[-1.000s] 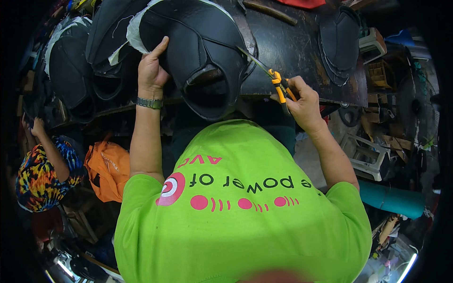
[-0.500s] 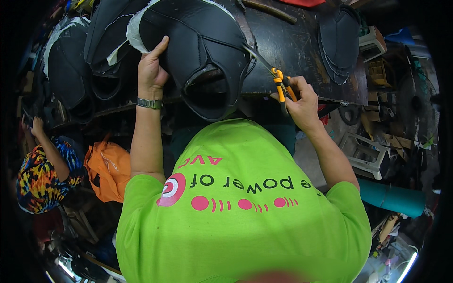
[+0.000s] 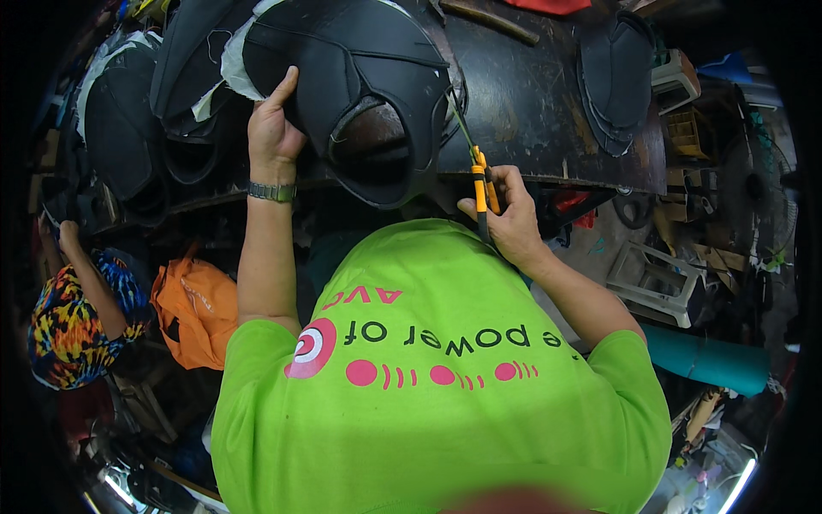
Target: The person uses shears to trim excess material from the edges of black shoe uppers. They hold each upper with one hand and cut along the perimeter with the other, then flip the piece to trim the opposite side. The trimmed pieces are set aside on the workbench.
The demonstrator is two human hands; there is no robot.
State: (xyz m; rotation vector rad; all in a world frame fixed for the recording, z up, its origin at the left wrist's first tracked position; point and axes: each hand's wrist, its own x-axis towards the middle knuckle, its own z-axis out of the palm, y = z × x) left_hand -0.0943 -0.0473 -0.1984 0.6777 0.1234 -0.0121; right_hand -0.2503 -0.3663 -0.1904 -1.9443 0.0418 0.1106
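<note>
A black stitched shoe upper (image 3: 312, 73) with a round opening near its lower end lies over the bench edge in front of me. White lining sticks out along its left side. My left hand (image 3: 276, 128) grips that left edge, thumb on top and the other fingers hidden underneath. In my right hand (image 3: 512, 214) are scissors (image 3: 480, 180) with orange and black handles. Their blades point up and left, with the tips at the right edge of the upper. Whether they touch or cut the material is too small to tell.
More black uppers (image 3: 124, 120) lie to the left on the dark bench (image 3: 522, 94). A stack of black sole-shaped pieces (image 3: 615, 81) sits at the right. A wooden stick (image 3: 492, 21) lies at the back. Left are an orange bag (image 3: 197, 313) and another person's arm (image 3: 94, 283).
My right hand and the scissors have moved left and a little nearer to me, and the blades stand steeper. The upper has turned and shifted slightly left, showing its opening wider.
</note>
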